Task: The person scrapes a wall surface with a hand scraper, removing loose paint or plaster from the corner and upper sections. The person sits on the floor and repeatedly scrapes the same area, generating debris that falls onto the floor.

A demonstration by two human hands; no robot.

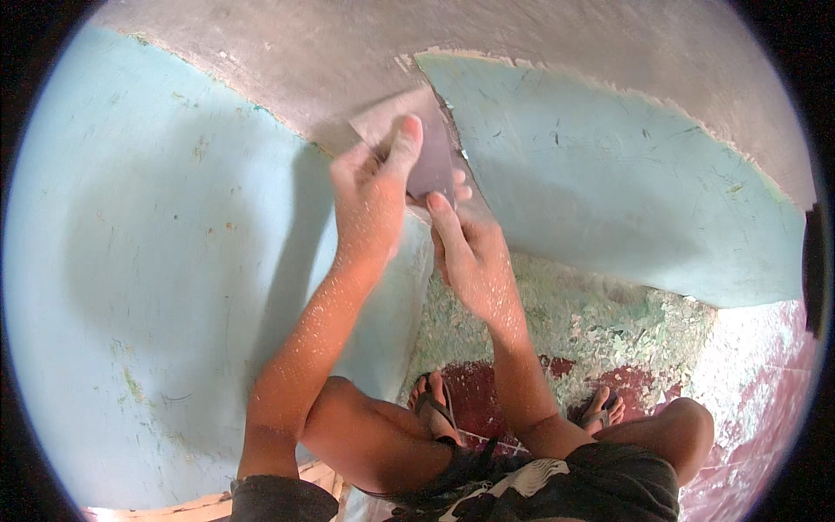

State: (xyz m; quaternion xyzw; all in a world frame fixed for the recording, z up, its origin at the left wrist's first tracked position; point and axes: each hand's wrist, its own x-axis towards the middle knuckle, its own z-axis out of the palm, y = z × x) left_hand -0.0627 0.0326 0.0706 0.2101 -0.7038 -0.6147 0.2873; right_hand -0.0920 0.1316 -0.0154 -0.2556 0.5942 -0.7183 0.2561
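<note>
My left hand grips a greyish sheet, probably sandpaper, with the thumb lying across its face. The lower edge is pinched by my right hand, its thumb in front and some fingertips showing past the right edge. Pale dust coats both hands and forearms. Behind the sheet is the corner where two walls meet. One light blue painted wall panel spreads out on the left, another blue wall panel on the right. Grey bare plaster runs above them; whether the sheet touches it cannot be told.
Paint flakes and dust litter the dark red tiled floor. My feet, in flip-flops, stand apart below. A light wooden edge shows at the lower left. Something dark juts in at the far right.
</note>
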